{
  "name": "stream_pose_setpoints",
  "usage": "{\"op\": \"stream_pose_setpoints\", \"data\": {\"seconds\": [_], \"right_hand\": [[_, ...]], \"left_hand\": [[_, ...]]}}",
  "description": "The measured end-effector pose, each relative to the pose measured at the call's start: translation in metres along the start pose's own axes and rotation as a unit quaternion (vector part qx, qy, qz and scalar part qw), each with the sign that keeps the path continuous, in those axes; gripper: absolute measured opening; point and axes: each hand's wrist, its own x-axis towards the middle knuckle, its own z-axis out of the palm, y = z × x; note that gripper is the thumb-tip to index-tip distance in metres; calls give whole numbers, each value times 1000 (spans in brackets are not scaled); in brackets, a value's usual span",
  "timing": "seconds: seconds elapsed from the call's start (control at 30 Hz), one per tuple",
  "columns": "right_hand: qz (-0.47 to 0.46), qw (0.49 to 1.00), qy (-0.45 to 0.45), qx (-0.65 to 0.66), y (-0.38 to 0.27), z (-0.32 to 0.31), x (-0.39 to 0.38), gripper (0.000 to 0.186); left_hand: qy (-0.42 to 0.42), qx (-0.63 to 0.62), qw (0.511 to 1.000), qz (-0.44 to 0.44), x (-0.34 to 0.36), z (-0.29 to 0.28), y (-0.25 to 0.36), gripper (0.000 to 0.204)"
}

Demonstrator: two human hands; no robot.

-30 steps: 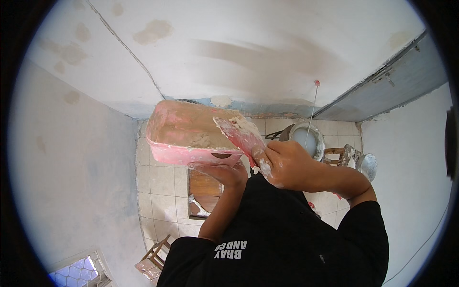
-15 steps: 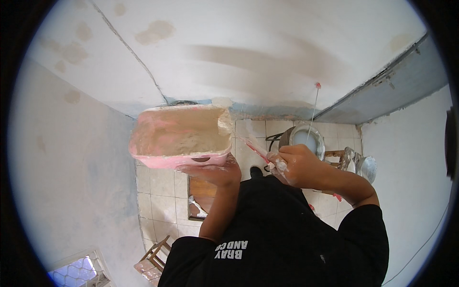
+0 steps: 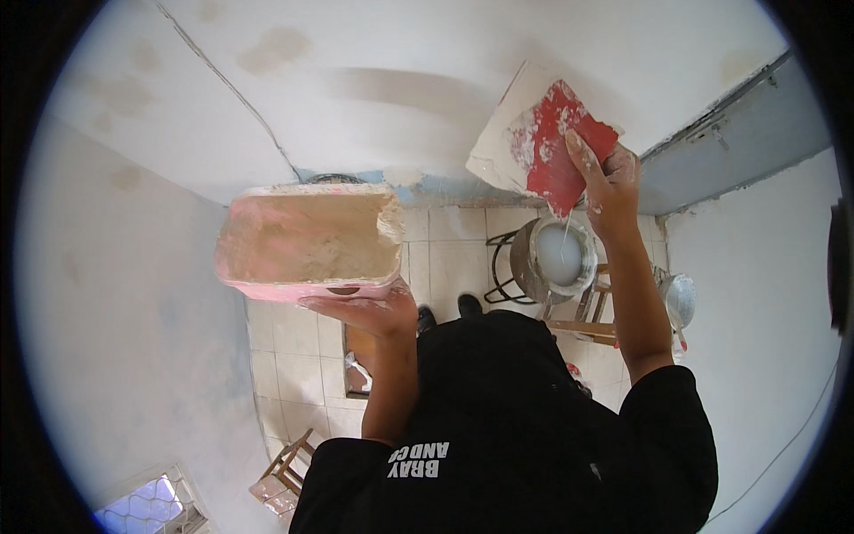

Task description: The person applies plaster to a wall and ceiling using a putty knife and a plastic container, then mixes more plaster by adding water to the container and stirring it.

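Note:
My left hand supports a pink plastic tub from below at its near side. Beige putty coats the inside of the tub, and a thick crust clings to its right rim. Out to the right, my right hand grips a red flat spreader, thumb on its face and fingers behind. Pale putty covers the spreader's left part. The spreader is raised in front of the white wall; whether it touches the wall I cannot tell.
Below my right forearm stand a round bucket with whitish liquid and a wooden stool. A metal pail sits farther right. Another small wooden stool is at the lower left, on the tiled floor.
My right hand has risen away from my body toward the wall, turning the spreader from edge-on to broad-face. The tub has shifted slightly left in view, still in my left hand.

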Motion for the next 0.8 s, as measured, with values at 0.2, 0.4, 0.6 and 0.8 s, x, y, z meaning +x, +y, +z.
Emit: {"op": "stream_pose_setpoints", "data": {"seconds": [0.2, 0.4, 0.6, 0.8], "right_hand": [[39, 980, 7, 196, -27, 8, -9, 19], [-27, 997, -66, 3, -49, -7, -22, 21], [-322, 923, -58, -204, -55, -13, -25, 27], [-257, 939, -166, -155, -67, -16, -21, 26]], "left_hand": [[-54, 217, 974, 41, -12, 1, 12, 69], [-81, 30, 992, -92, -27, -14, 4, 68], [-134, 26, 986, -97, -38, -17, 0, 66], [-209, 78, 965, -137, -39, -6, 8, 67]]}}
